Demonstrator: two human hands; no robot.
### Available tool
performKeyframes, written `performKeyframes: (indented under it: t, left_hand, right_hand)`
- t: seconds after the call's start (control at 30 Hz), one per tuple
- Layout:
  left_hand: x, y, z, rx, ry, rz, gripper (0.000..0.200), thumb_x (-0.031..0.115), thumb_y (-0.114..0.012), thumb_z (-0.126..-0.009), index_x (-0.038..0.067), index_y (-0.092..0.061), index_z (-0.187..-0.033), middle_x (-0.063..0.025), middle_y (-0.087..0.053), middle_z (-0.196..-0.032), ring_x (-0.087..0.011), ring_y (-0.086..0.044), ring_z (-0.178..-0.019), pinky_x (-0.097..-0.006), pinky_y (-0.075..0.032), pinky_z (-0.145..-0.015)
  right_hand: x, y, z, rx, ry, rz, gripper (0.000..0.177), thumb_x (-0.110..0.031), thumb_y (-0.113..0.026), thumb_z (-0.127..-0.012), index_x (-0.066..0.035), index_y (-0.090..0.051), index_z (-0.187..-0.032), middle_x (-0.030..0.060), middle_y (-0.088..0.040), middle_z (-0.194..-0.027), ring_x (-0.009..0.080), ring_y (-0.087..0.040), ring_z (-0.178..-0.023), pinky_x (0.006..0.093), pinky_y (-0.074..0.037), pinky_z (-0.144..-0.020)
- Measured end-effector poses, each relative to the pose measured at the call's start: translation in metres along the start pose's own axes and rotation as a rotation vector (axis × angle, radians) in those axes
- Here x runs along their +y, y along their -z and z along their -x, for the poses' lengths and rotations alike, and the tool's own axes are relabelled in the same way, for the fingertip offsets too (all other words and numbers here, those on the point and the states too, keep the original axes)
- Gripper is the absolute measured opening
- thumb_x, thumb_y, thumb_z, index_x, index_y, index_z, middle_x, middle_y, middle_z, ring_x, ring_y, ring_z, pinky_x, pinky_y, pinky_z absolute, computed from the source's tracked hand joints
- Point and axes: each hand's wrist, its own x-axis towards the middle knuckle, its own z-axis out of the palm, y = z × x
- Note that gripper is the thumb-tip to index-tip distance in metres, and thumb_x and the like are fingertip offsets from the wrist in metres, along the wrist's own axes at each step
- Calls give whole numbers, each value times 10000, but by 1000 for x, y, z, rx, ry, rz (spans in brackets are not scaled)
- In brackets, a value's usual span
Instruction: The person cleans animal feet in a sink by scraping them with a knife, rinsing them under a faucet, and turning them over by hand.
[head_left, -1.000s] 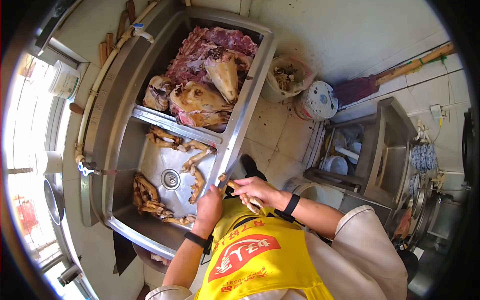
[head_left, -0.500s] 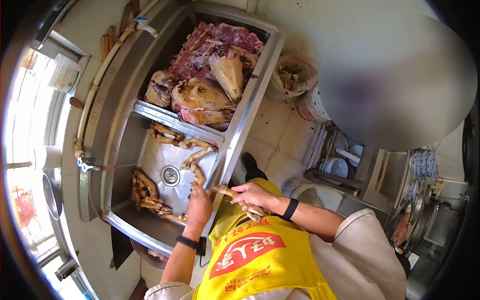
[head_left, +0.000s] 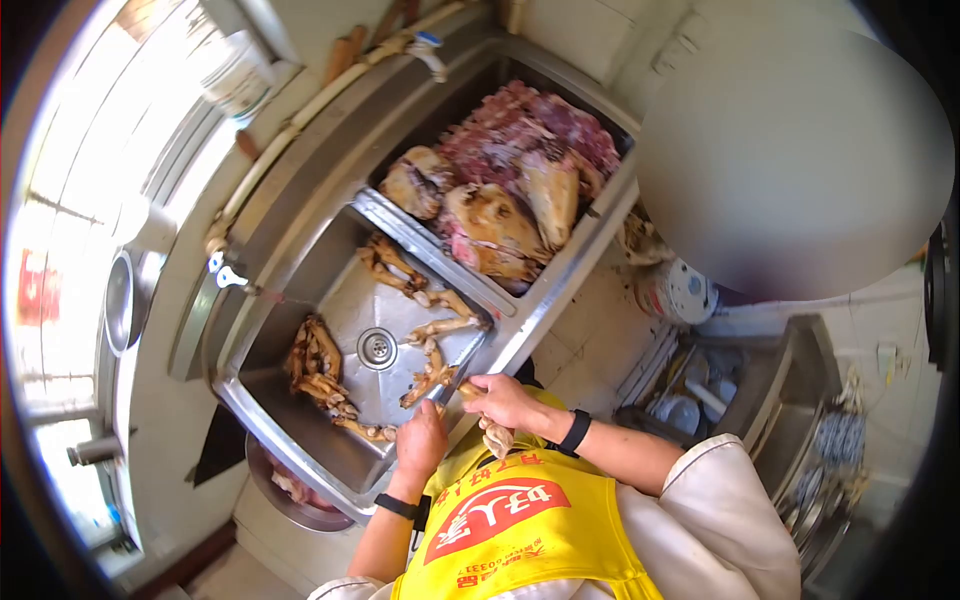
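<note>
My left hand (head_left: 421, 442) is closed over the near edge of the double sink. It grips what looks like a small knife (head_left: 457, 379), whose narrow dark blade points up toward my other hand. My right hand (head_left: 507, 403), just to its right, is wrapped round a trotter (head_left: 497, 438) with pale, knobbly toes that hang below the fingers in front of my yellow apron (head_left: 530, 500). More singed brown trotters lie in the near basin: a pile (head_left: 318, 365) at its left and a row (head_left: 440, 326) along its far and right sides.
The far basin holds skinned animal heads (head_left: 490, 225) and raw red meat (head_left: 535, 130). A drain (head_left: 377, 348) sits in the near basin's floor. Below the sink stands a metal bowl (head_left: 335, 518) with meat. A white bucket (head_left: 680, 292) and dish-filled tub (head_left: 690, 395) are at right.
The view has turned, so the sink appears shifted right and tilted. My hands are closer together, and the trotter in my right hand has swung to hang more downward.
</note>
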Motion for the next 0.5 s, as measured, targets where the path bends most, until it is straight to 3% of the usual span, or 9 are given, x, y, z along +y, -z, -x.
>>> performKeyframes:
  t: [0.03, 0.1, 0.17, 0.23, 0.3, 0.43, 0.5]
  left_hand:
    - [-4, 2, -4, 24, 14, 14, 232, 148, -631, -912, 12, -496, -1043, -236, -700, -835, -451, -704, -729, -559, -561, -629]
    - [-12, 4, -14, 67, 83, 62, 268, 109, -653, -886, 1, -488, -1067, -266, -696, -815, -474, -693, -761, -584, -543, -659]
    - [-27, -3, -24, 169, 89, 103, 258, 129, -653, -896, 10, -501, -1067, -237, -702, -855, -459, -701, -794, -572, -557, -663]
    - [-45, -9, -35, 197, 115, 127, 260, 129, -660, -900, 14, -504, -1074, -240, -704, -864, -460, -697, -800, -572, -555, -671]
    - [-71, -19, -59, 248, 132, 189, 233, 129, -653, -912, 21, -513, -1064, -247, -705, -873, -456, -698, -804, -570, -555, -669]
    - [-112, -36, -95, 164, 281, 180, 190, 163, -629, -937, 22, -552, -1038, -238, -725, -888, -449, -712, -814, -577, -558, -692]
    - [-132, -43, -108, 190, 288, 191, 198, 176, -611, -946, 19, -563, -1057, -229, -728, -855, -443, -717, -804, -573, -564, -690]
  right_hand:
    - [1, -4, -9, 62, 66, 66, 220, -176, -724, -865, -3, -731, -1001, 39, -677, -737, 130, -615, -658, 328, -498, -626]
    - [-3, -6, -40, -7, 45, 93, 266, -212, -731, -840, -10, -730, -1013, 65, -701, -761, 157, -640, -684, 356, -514, -664]
    - [-17, -13, -61, 18, 136, 246, 257, -120, -722, -902, 16, -715, -1120, 3, -660, -771, 88, -599, -607, 279, -487, -546]
    - [-38, -22, -82, -47, 77, 212, 124, -138, -730, -863, -16, -711, -871, 14, -631, -690, 112, -603, -601, 286, -457, -536]
    - [-26, -30, -128, -63, 112, 106, 225, -185, -737, -786, 34, -702, -744, 78, -671, -671, 163, -599, -625, 374, -449, -583]
    - [-23, -42, -190, -47, -12, 174, 205, -160, -731, -785, 23, -694, -702, 56, -645, -646, 151, -569, -609, 379, -423, -565]
    - [-18, -45, -219, -90, -21, 262, 64, -93, -701, -852, -34, -702, -826, 37, -661, -723, 129, -615, -607, 277, -472, -552]
